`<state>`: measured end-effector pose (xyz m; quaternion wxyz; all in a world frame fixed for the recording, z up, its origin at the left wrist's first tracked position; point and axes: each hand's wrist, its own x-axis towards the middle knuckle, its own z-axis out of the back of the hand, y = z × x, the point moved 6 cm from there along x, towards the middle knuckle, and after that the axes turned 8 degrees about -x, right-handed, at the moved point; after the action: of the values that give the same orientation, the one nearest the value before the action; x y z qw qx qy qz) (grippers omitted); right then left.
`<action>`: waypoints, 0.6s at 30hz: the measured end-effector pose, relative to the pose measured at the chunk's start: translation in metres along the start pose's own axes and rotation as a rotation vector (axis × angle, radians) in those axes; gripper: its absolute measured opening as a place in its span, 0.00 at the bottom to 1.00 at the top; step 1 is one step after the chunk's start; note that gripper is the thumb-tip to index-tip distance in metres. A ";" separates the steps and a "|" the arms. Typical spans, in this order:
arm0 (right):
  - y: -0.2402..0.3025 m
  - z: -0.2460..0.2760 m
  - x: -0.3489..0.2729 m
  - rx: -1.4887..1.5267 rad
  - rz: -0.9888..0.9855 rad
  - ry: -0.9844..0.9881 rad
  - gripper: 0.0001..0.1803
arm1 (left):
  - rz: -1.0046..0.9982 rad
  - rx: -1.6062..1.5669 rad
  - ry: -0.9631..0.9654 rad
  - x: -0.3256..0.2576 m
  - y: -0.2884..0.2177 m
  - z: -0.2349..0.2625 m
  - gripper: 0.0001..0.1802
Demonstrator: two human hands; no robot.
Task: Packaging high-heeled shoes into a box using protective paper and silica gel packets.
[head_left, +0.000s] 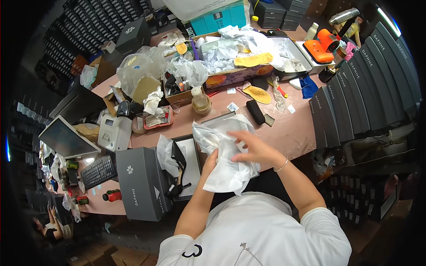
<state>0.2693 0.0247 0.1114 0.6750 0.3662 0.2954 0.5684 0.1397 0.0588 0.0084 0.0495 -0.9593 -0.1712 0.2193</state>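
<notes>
My left hand (210, 163) grips a crumpled sheet of white tissue paper (233, 166) from its left side, thumb on top. Over the right part of the sheet, my right hand (255, 148) has its fingers spread and touches or hovers by the paper; which of the two I cannot tell. Whether anything lies wrapped inside the tissue is hidden. Just left of my left forearm, a black high-heeled shoe (178, 165) rests in an open shoebox (191, 153) with more white tissue (165, 155) beside it.
Closed grey shoeboxes (140, 184) stand at the left, and tall stacks (368, 75) rise at the right. A carton of crumpled paper (239, 77) fills the table's back. Nearer lie a black brush-like block (255, 112), a bottle (200, 101), a keyboard (98, 172) and a monitor (69, 138).
</notes>
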 end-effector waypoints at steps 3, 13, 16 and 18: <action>-0.004 -0.020 -0.009 -0.006 0.032 0.139 0.14 | -0.023 0.054 -0.105 0.014 -0.007 0.047 0.25; -0.053 -0.042 -0.002 0.039 0.311 -0.089 0.09 | -0.096 -0.125 -0.140 -0.015 -0.021 0.080 0.24; -0.052 -0.005 -0.010 0.071 -0.144 -0.187 0.08 | -0.250 0.059 -0.052 -0.025 -0.051 0.061 0.22; -0.041 0.013 -0.022 0.284 -0.352 -0.113 0.10 | -0.189 0.073 -0.104 -0.025 -0.055 0.041 0.21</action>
<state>0.2988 -0.0027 0.0839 0.7208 0.4315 0.3937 0.3732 0.0837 0.1019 -0.0092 0.0957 -0.9237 -0.2553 0.2691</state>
